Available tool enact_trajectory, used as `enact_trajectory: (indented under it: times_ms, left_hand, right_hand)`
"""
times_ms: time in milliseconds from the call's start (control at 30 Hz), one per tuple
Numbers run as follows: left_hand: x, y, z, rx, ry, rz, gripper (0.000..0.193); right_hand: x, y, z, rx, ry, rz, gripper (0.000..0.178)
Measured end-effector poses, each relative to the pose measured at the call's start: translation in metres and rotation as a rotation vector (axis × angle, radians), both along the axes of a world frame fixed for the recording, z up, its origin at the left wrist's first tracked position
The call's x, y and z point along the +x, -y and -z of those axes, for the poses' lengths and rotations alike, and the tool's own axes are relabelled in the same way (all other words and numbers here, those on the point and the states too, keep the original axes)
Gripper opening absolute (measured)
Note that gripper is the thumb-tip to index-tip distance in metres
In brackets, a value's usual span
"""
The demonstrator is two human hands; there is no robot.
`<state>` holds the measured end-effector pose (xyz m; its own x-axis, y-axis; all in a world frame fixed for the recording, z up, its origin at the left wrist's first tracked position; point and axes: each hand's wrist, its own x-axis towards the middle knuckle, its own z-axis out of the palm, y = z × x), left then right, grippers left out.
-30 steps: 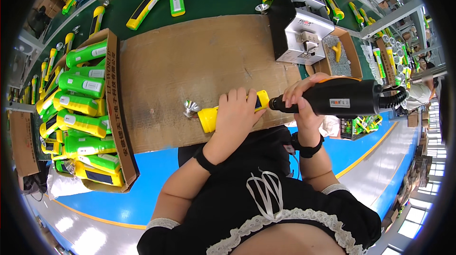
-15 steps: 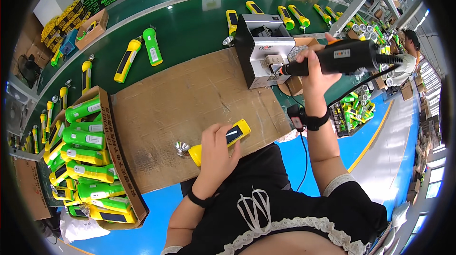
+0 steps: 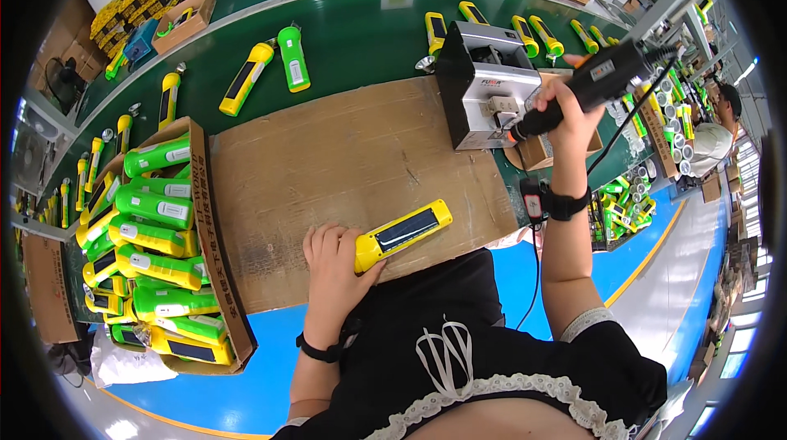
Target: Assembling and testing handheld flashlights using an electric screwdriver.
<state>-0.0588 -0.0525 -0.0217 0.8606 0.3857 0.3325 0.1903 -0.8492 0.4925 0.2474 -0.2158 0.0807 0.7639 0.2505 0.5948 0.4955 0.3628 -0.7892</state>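
Note:
A yellow flashlight (image 3: 403,232) with a dark solar panel lies slanted on the cardboard sheet in front of me. My left hand (image 3: 334,261) is wrapped over its wide head end, thumb on the near side; that end is mostly hidden under the fingers. In my right hand (image 3: 567,116) is a black electric screwdriver (image 3: 602,79), gripped round its body. Its orange-collared tip points down-left and meets the front of the black-and-silver screw feeder (image 3: 484,95); whether a screw sits on the tip is too small to tell.
At the left stands a carton (image 3: 215,235) full of green and yellow flashlights. Others, including a green one (image 3: 293,59), lie along the green bench (image 3: 361,38). A small cardboard box (image 3: 541,153) sits beside the feeder. The screwdriver's cord (image 3: 627,124) hangs at the right. Another person (image 3: 717,136) sits far right.
My left hand has slid from the flashlight's middle to its head end, baring the solar panel. The silver reflector beside it is now out of sight. The screwdriver is tilted more steeply; the view has shifted.

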Motion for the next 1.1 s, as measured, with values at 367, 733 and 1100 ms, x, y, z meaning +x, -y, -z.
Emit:
enact_trajectory:
  times_ms: [367, 733, 1100]
  left_hand:
    - [0.032, 0.033, 0.017, -0.067, 0.116, 0.079, 0.055]
    - [0.030, 0.037, 0.021, -0.059, 0.152, 0.066, 0.057]
    - [0.032, 0.035, 0.020, -0.048, 0.138, 0.066, 0.057]
  right_hand:
    - [-0.148, -0.016, 0.010, 0.057, -0.094, -0.486, 0.055]
    - [-0.156, -0.028, 0.021, -0.038, -0.074, -0.554, 0.049]
    - [-0.148, -0.043, 0.032, -0.057, -0.180, -0.543, 0.051]
